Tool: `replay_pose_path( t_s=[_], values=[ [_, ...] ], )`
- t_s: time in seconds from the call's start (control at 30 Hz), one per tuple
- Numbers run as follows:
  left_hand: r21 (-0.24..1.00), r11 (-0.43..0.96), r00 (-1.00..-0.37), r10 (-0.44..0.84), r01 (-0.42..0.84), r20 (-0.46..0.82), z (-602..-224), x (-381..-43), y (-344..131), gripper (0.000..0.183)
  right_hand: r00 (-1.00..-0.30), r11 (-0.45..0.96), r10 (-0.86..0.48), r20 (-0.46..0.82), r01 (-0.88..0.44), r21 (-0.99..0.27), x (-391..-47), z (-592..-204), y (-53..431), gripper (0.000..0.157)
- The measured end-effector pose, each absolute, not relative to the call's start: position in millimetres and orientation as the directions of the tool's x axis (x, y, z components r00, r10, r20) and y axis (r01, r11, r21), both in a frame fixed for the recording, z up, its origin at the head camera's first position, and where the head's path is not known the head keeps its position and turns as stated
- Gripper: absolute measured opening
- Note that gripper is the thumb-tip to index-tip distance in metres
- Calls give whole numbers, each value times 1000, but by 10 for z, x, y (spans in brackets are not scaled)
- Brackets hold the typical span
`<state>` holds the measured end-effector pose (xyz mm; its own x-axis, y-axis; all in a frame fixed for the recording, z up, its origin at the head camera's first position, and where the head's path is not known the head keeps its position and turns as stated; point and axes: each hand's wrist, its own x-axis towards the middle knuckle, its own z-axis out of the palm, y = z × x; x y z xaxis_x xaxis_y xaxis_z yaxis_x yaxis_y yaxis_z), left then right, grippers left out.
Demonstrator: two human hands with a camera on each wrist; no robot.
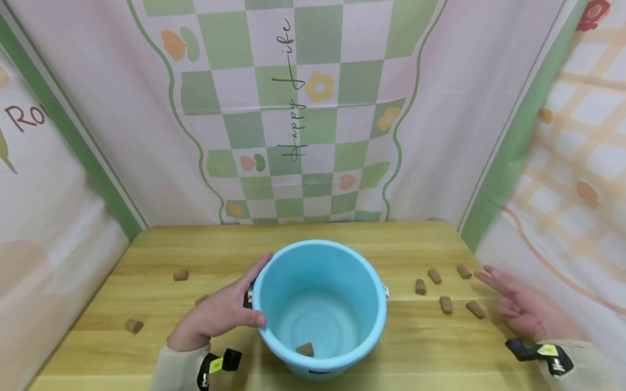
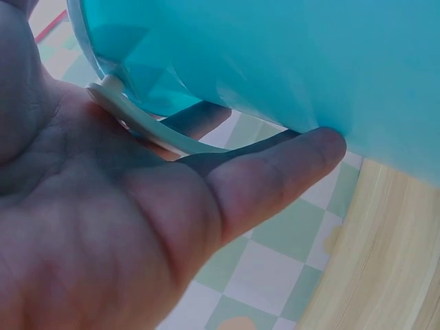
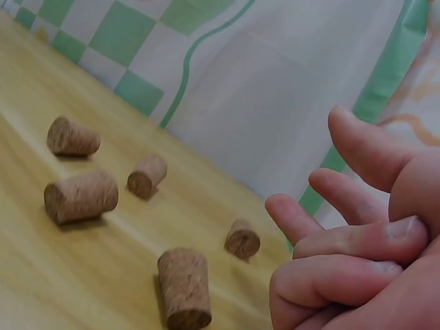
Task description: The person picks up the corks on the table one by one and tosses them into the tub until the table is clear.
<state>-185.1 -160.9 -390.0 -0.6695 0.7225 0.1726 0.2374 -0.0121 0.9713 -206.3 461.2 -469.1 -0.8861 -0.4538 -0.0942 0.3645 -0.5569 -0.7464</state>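
A light blue bucket [image 1: 320, 304] stands on the wooden table in the head view. One brown cork stopper [image 1: 305, 349] lies on its floor by the near wall. My left hand [image 1: 222, 312] holds the bucket's left side, thumb at the rim and fingers against the outer wall; the left wrist view shows the fingers reaching under a pale handle [image 2: 148, 127]. Off to the right, my right hand [image 1: 525, 304] hovers beside several scattered corks [image 1: 445, 304]. Its thumb and two fingers are extended, the others are bent, and nothing is between them. Nearest to it is a cork [image 3: 184, 289].
Left of the bucket, two corks [image 1: 181, 275] lie in full view on the table [image 1: 391, 233], and another cork [image 1: 201, 299] is partly hidden by my left hand. Patterned curtains [image 1: 318, 108] enclose the back and both sides. Each wrist wears a black strap [image 1: 557, 358].
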Motion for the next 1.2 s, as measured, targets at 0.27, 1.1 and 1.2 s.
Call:
replay_pose_path(
  t_s=[0.27,1.1,1.2],
  values=[
    [973,-27,-667,724,231,178,-3889,-1845,-1597,104,-894,-445,-377,-242,404,-799,-2009,-4837,4672,32],
    [981,11,-677,725,192,124,-3867,-1843,-1612,104,-918,-243,-157,-365,394,-886,-1884,-4882,4593,21],
    [979,16,-675,727,203,128,-3868,-1850,-1616,104,-922,-220,-141,-360,384,-897,-1872,-4867,4566,22]
  ],
)
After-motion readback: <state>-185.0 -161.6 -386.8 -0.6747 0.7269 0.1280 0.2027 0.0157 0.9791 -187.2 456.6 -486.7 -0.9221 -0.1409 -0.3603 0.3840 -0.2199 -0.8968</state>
